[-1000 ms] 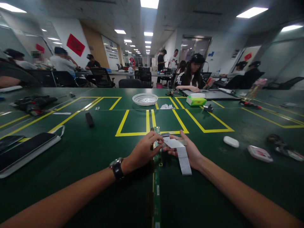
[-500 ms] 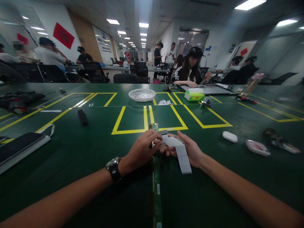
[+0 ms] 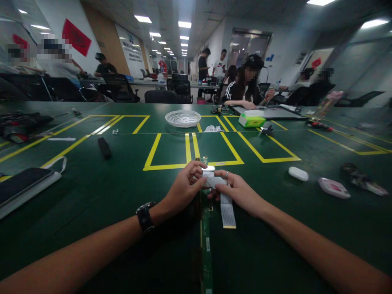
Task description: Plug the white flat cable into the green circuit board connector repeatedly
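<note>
A white flat ribbon cable (image 3: 227,210) is folded between my hands, its loose end hanging down to the right. My right hand (image 3: 240,190) pinches the cable's fold between thumb and fingers. My left hand (image 3: 188,183), with a watch on its wrist, is closed at the cable's left edge, thumb and fingertips pressed on it. Below both hands a long, narrow green circuit board (image 3: 206,245) runs toward me, its far end showing just beyond my fingers. Whether the cable's upper end is joined to the board is hidden by my fingers.
On the green table (image 3: 122,196) a white plastic basket (image 3: 183,118) stands beyond the yellow tape. A tissue pack (image 3: 251,120), a white case (image 3: 298,173) and a pink-white case (image 3: 333,187) lie to the right. At left are a dark pouch (image 3: 26,185) and a black block (image 3: 104,148). A person sits opposite.
My right hand has turned from palm-up under the cable to pinching it from above. The cable's loose end has swung left, and my left fingers have shifted onto the cable.
</note>
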`<state>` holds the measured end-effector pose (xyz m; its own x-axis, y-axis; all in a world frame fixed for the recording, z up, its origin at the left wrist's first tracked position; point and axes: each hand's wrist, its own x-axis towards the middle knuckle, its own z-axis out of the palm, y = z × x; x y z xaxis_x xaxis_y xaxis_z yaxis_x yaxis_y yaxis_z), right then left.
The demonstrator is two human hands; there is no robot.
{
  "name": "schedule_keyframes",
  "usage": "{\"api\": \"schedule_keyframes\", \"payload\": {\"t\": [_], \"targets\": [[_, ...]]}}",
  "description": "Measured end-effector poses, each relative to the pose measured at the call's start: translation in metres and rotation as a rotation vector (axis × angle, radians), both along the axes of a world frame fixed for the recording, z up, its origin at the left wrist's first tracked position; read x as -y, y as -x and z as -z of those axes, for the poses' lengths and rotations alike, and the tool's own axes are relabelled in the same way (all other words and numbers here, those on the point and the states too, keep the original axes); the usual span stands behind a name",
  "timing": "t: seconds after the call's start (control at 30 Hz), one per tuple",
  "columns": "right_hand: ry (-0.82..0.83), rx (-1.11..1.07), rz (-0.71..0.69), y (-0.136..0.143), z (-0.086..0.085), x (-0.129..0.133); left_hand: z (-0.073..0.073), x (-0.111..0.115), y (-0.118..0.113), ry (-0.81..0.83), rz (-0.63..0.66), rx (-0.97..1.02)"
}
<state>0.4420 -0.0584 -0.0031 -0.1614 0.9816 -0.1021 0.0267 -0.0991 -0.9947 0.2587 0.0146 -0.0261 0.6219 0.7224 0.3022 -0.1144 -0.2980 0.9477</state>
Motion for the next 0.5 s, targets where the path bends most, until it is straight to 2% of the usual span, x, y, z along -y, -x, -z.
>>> {"api": "schedule_keyframes", "payload": {"t": [0.13, 0.23, 0.37, 0.5], "targets": [[-0.087, 0.173, 0.029, 0.002, -0.005, 0.004, 0.001, 0.0, -0.001, -0.018, 0.011, 0.024], [-0.114, 0.224, 0.081, 0.004, -0.006, 0.007, -0.001, 0.005, -0.003, 0.018, 0.035, 0.041], [-0.131, 0.243, 0.195, 0.007, -0.003, 0.009, -0.004, 0.015, -0.007, 0.236, 0.075, 0.163], [-0.129, 0.197, 0.237, 0.015, 0.0, 0.014, -0.003, 0.025, -0.011, 0.482, 0.135, 0.22]]}}
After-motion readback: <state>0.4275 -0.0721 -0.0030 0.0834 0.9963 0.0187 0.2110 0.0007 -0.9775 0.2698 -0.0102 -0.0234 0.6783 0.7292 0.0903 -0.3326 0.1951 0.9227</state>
